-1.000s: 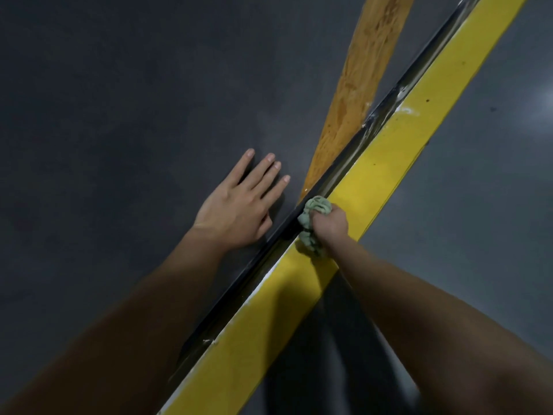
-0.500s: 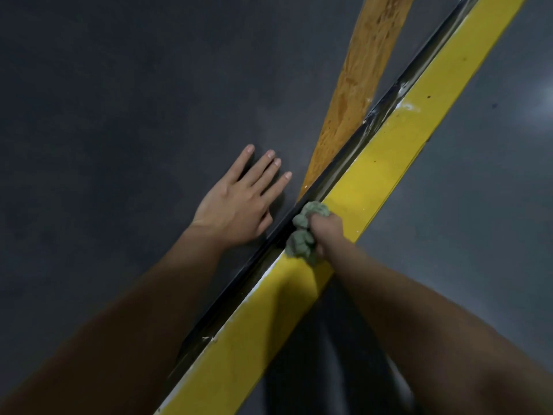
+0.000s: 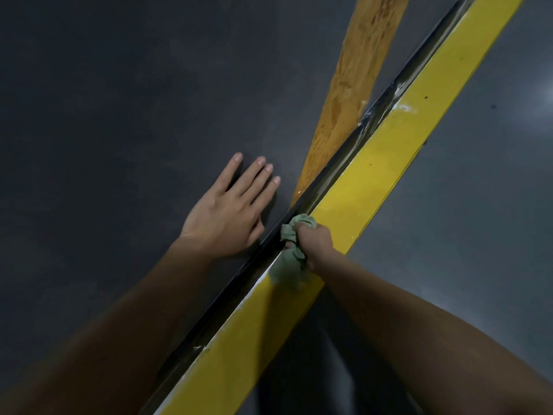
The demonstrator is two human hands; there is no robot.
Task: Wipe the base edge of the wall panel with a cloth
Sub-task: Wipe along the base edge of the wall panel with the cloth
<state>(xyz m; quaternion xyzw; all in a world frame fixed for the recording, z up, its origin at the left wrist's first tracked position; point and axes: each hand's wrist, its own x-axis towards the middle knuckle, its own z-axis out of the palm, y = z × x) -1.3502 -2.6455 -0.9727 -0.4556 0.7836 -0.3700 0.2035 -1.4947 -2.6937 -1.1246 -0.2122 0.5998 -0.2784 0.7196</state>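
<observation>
Nearest the camera, two bare forearms reach in, one on each side of a long diagonal seam. The yellow strip (image 3: 239, 354) runs from near left to far right, and tight along its left side lies the black base edge (image 3: 228, 298) of the dark wall panel (image 3: 119, 115).

Partway up that line, the right hand (image 3: 315, 242) has its grip curled tight round a bunched green cloth (image 3: 288, 265), and the wad is pushed into the seam where yellow meets black. The cloth's tail trails toward the near side.

Just across the edge, the left hand (image 3: 227, 214) lies flat on the panel with its fingers straight and spread, holding nothing and, by my reading, bracing.

The key relation is that the edge's long axis runs away from the grip up to the far right. The right hand already sits on it, so the next stroke probably slides along that diagonal.

Further out, white smears (image 3: 404, 107) mark the seam, so there is probably work waiting there. Beyond them an orange-brown board (image 3: 353, 85) angles off; whether it is a real plank or a reflection, I cannot tell. Grey floor (image 3: 463, 235) fills the right.
</observation>
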